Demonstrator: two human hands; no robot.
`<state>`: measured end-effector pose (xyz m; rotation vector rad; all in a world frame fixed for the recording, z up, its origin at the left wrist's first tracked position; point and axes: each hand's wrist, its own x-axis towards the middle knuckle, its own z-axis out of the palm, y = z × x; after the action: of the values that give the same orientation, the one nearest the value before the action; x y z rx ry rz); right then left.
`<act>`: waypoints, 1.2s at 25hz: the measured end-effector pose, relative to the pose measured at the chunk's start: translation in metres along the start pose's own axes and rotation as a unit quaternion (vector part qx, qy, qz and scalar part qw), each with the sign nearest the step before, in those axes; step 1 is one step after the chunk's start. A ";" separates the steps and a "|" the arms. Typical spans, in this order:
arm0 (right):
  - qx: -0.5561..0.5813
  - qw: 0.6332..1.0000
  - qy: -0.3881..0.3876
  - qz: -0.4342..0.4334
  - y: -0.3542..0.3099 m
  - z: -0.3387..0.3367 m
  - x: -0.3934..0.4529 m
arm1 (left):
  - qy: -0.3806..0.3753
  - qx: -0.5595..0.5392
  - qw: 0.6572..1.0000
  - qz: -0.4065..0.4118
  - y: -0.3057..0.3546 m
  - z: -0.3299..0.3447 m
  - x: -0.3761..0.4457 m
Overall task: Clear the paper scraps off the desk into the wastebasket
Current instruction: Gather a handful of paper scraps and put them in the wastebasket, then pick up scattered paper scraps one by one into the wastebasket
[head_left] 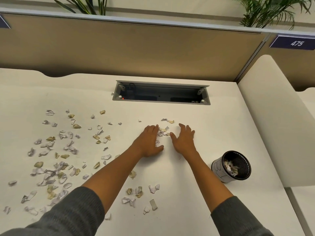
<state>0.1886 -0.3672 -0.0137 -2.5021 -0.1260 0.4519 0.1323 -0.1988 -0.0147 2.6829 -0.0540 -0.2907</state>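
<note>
Both hands, left and right, lie flat and released, flanking crumpled paper scraps.

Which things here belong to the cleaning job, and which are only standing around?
Part of the job:
paper scraps spread on the desk
small pile of scraps between the left hand and right hand
wastebasket, already holding some scraps

Just there:
open cable tray
partition
number sign
plants
</note>
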 end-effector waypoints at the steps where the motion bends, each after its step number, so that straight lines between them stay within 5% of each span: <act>1: -0.005 1.000 -0.006 -0.024 -0.001 0.001 0.001 | 0.002 0.026 1.000 0.010 0.001 0.000 -0.002; 8: -0.011 0.995 -0.028 -0.094 -0.009 0.006 -0.001 | 0.032 0.144 0.989 -0.004 0.006 0.001 -0.022; 21: -0.149 0.976 0.043 -0.150 -0.012 0.012 -0.029 | 0.028 0.008 0.993 -0.115 0.013 -0.002 -0.046; 30: 0.176 0.982 0.011 -0.066 0.005 -0.045 -0.081 | 0.112 -0.182 0.961 -0.175 0.024 -0.011 -0.065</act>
<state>0.1282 -0.4103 0.0415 -2.1363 -0.1847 0.3576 0.0712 -0.2105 0.0181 2.3256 0.4995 -0.0871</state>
